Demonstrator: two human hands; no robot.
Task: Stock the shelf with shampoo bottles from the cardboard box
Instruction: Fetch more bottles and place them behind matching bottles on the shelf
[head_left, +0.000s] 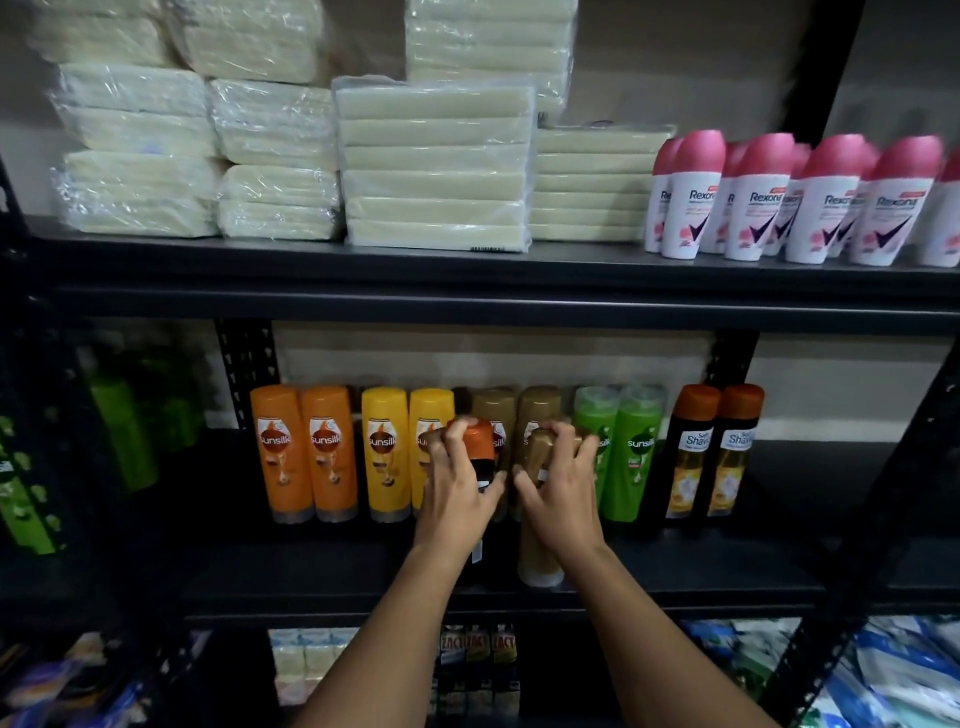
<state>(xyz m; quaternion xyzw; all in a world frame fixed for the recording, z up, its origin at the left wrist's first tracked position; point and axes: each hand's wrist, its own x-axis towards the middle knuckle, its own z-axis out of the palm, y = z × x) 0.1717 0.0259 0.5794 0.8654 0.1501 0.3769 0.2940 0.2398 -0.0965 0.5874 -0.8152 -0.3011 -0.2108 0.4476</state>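
Stocking well underway: back row on black metal shelf (675, 577) holds orange, yellow, brown, green, dark shampoo bottles. Left hand (457, 493) grips dark orange-capped shampoo bottle (480, 457); right hand (563, 488) grips brown shampoo bottle (540, 556), both at shelf front, about placed. Cardboard box unseen, remainder unknown.

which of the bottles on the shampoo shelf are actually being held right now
Two: the dark bottle with the orange cap in the left hand, and the gold bottle in the right hand. All others stand untouched in the back row.
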